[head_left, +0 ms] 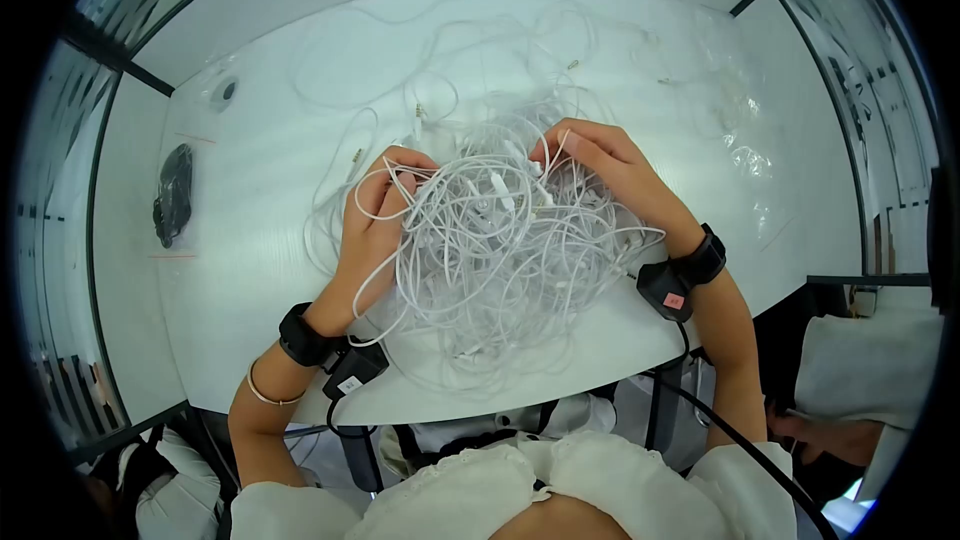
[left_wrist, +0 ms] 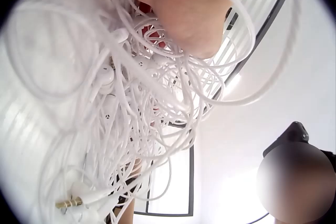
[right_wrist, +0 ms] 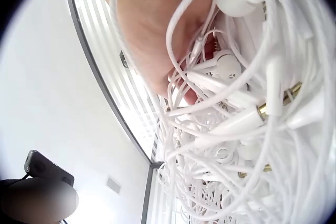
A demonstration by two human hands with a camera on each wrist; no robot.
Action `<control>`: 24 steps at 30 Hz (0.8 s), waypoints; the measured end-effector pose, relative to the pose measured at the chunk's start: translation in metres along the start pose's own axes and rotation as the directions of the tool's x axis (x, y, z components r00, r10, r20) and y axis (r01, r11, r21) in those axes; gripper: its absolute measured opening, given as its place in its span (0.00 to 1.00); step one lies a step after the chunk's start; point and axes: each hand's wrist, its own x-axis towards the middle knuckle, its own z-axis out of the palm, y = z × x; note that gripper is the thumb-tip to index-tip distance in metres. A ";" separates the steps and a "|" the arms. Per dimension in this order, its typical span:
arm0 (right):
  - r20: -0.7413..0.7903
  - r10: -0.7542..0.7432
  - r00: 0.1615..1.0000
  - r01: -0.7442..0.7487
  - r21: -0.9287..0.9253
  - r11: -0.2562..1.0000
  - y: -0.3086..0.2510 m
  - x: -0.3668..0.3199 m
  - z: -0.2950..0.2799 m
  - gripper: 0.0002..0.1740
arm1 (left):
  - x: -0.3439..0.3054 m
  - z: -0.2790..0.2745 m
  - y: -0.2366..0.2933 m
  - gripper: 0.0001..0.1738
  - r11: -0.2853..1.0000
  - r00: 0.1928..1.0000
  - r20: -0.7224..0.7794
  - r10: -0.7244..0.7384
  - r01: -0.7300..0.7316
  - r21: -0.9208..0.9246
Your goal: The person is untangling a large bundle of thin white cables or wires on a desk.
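Note:
A big tangled heap of white wired earphones [head_left: 470,240] lies on the white table, held between both hands. My left hand [head_left: 372,208] grips cables at the heap's left side, with loops draped over its fingers and wrist. At the upper right, my right hand [head_left: 605,160] pinches cables between thumb and fingers; its fingertips are partly hidden among them. Earbuds [left_wrist: 105,77] and a gold jack plug [left_wrist: 69,203] hang in the strands in the left wrist view. The right wrist view shows an earbud [right_wrist: 229,67] and another gold plug [right_wrist: 283,99] close to the fingers.
Loose white cables [head_left: 440,35] spread toward the back of the white table [head_left: 270,190]. A dark item in a clear bag [head_left: 175,195] lies at the left, near a small round dark spot [head_left: 229,91]. Crinkled clear plastic [head_left: 750,160] lies at the right. Low white walls [head_left: 150,230] enclose the table.

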 end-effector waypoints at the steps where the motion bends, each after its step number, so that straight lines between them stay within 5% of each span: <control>1: -0.004 0.000 1.000 0.000 -0.009 1.000 0.001 0.000 0.000 0.20 | 0.000 0.000 0.000 0.14 1.000 1.000 0.003 0.009 -0.009 -0.001; 24: -0.023 0.019 1.000 -0.019 0.020 1.000 0.004 -0.002 0.003 0.26 | -0.002 -0.001 0.000 0.16 1.000 1.000 0.015 -0.015 0.015 0.021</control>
